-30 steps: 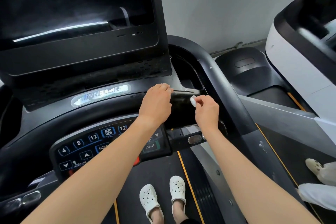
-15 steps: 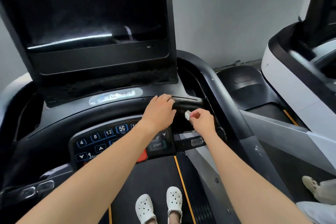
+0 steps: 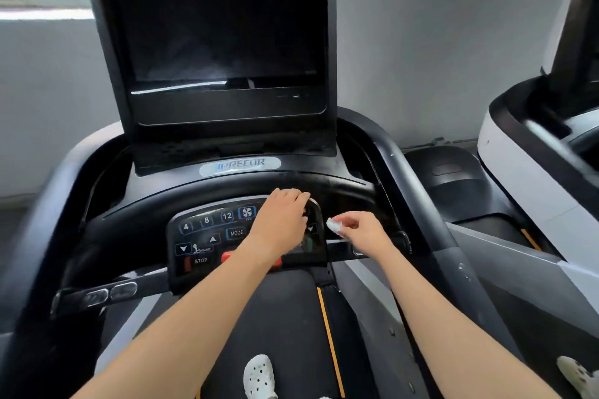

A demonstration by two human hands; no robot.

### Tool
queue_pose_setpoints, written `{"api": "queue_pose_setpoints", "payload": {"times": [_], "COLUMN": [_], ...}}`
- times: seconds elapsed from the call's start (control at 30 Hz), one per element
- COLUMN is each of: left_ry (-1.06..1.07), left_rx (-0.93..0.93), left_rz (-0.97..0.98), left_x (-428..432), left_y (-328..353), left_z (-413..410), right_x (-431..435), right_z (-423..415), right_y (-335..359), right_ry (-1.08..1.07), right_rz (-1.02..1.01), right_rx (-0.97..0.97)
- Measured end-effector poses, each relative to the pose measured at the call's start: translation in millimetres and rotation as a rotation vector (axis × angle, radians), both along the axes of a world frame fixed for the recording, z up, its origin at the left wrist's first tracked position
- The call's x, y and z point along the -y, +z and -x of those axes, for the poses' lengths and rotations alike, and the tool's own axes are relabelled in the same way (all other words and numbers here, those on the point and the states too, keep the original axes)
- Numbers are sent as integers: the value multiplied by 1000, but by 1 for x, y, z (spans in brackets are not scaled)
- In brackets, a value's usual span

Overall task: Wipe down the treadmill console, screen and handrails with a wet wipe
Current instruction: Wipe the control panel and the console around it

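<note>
The black treadmill console [image 3: 207, 236] with numbered buttons sits below a dark tilted screen [image 3: 223, 29]. My left hand [image 3: 282, 217] lies palm down over the console's upper right part, fingers bent over its top edge. My right hand [image 3: 363, 232] hovers just right of the console and pinches a small balled white wet wipe [image 3: 334, 225] at the fingertips. The black right handrail [image 3: 418, 204] curves down beside that hand, and the left handrail [image 3: 48, 210] runs along the left edge.
A horizontal grip bar with metal sensors [image 3: 110, 293] crosses below the console. A white and black machine [image 3: 531, 152] stands at the right. My white clogs [image 3: 259, 377] are on the belt; another person's shoe [image 3: 577, 376] shows at bottom right. A grey wall lies behind.
The view has tilted up, showing the whole screen. My left hand slid from the curved bar down onto the console's top edge. My right hand with the wipe came off the bar.
</note>
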State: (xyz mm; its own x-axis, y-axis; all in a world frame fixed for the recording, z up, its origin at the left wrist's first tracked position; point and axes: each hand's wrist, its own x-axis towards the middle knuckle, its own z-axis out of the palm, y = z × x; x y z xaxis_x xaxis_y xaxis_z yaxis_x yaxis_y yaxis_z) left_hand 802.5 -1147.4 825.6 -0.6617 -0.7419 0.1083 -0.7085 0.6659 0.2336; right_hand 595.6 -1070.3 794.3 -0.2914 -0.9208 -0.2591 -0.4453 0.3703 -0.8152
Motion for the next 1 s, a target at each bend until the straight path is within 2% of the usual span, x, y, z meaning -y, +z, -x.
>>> {"api": "queue_pose_setpoints", "payload": {"times": [0.1,0.23,0.37,0.47,0.67,1.0], "left_ry": [50,96,137,145,106,65], "left_rx": [17,79,120,155,220,268], "left_rz": [35,54,68,50,30,147], "left_x": [-19,-53,-80,-92,-93,-86], "left_y": [-1,-3,-11,-16,-15,-12], "left_z": [-4,-4,4,7,8,19], "right_x": [-10,-31,-42,-47,-49,-53], "right_z": [-4,-11,-13,-7,-2,-17], "right_y": [-5,-20,-26,-28,-33,-45], "right_ry": [91,186,207,227,1,213], "right_rz": [-55,-7,128,140,173,291], "right_rx": [-164,-331,-354,-395,-326,-468]}}
